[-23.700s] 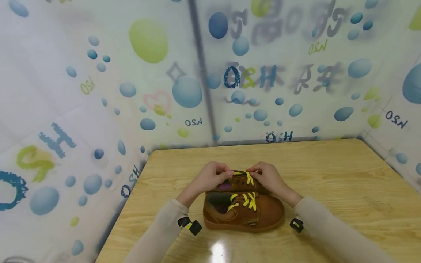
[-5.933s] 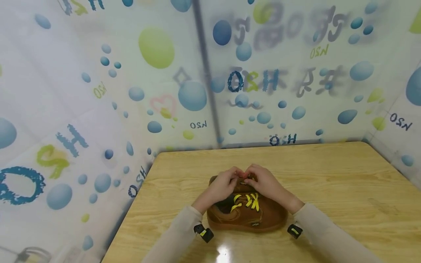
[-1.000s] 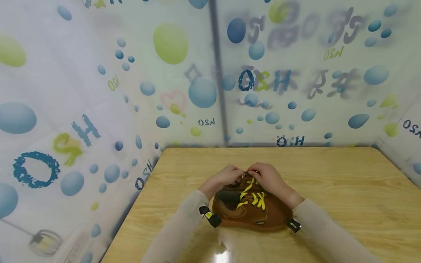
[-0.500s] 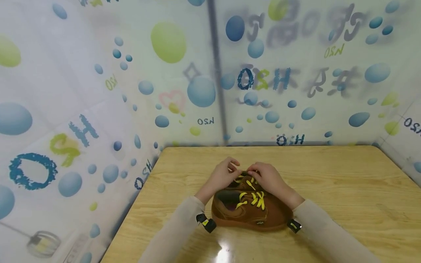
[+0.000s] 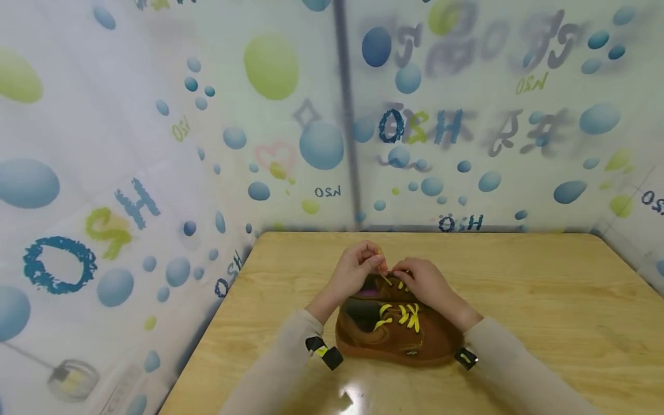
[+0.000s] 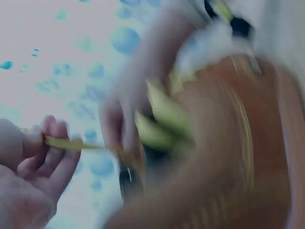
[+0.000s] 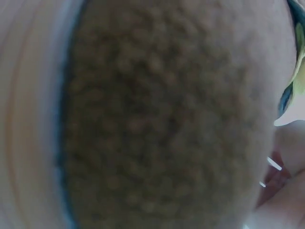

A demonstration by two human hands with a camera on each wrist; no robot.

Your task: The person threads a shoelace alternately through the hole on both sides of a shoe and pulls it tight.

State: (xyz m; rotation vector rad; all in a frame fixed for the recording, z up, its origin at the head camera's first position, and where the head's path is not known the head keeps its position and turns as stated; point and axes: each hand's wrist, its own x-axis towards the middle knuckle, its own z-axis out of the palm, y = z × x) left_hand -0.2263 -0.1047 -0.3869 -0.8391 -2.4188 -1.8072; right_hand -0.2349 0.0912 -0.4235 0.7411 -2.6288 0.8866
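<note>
Two brown shoes with yellow laces lie side by side, toes to the right: a near shoe [image 5: 436, 340] and a far shoe [image 5: 396, 293] partly covered by the hands. My left hand [image 5: 354, 271] pinches a yellow shoelace [image 6: 76, 144] from the far shoe, drawn out as a straight strand in the left wrist view. At the far shoe's lace opening, my right hand [image 5: 427, 282] pinches the edge, beside where the strand comes out. The near shoe's brown surface [image 7: 167, 119] fills most of the right wrist view, with part of my right hand [image 7: 286, 186] at its right edge.
The shoes rest on a light wooden table [image 5: 544, 323]. Behind and to the left, a pale curtain [image 5: 290, 184] printed with blue and green drops stands along the table edges. Black straps with small cameras [image 5: 325, 353] sit on both wrists.
Half a minute back both hands were spread along the far shoe's opening. In the last second my left hand let go, rose, and drew a lace up and away; the right stayed.
</note>
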